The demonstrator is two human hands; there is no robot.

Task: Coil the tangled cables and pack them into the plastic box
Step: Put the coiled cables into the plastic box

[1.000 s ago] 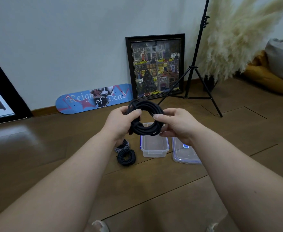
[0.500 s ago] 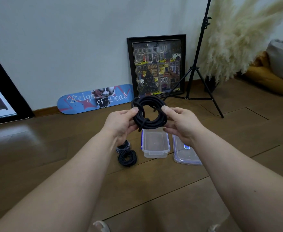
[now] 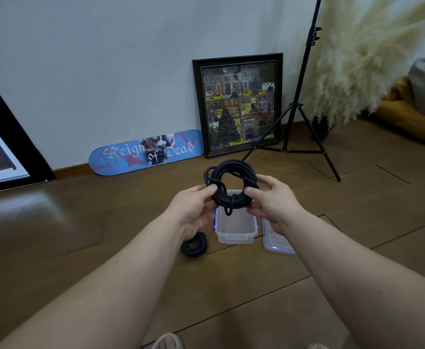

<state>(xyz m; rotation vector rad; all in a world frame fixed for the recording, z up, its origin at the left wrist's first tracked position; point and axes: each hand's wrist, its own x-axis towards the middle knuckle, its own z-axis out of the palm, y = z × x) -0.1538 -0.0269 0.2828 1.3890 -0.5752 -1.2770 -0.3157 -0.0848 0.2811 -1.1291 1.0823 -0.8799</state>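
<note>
I hold a coiled black cable (image 3: 231, 182) in the air with both hands, above the far end of the clear plastic box (image 3: 236, 231). My left hand (image 3: 193, 206) pinches the coil's left side and my right hand (image 3: 272, 200) grips its right side. A short loop of the cable hangs from the coil's lower edge over the box. The box stands open on the wooden floor, and nothing shows inside it. Its lid (image 3: 275, 241) lies flat just right of it. A second coiled black cable (image 3: 193, 245) lies on the floor left of the box, partly behind my left wrist.
A blue skateboard deck (image 3: 146, 152) and a framed picture (image 3: 239, 104) lean on the far wall. A black tripod (image 3: 294, 109) stands behind the box, with pampas grass (image 3: 357, 59) and cushions (image 3: 413, 107) at right. A dark-framed panel (image 3: 2, 147) leans at left.
The coil has tipped up to face me more openly and a short loop now hangs from its lower edge. My view has tilted down slightly.
</note>
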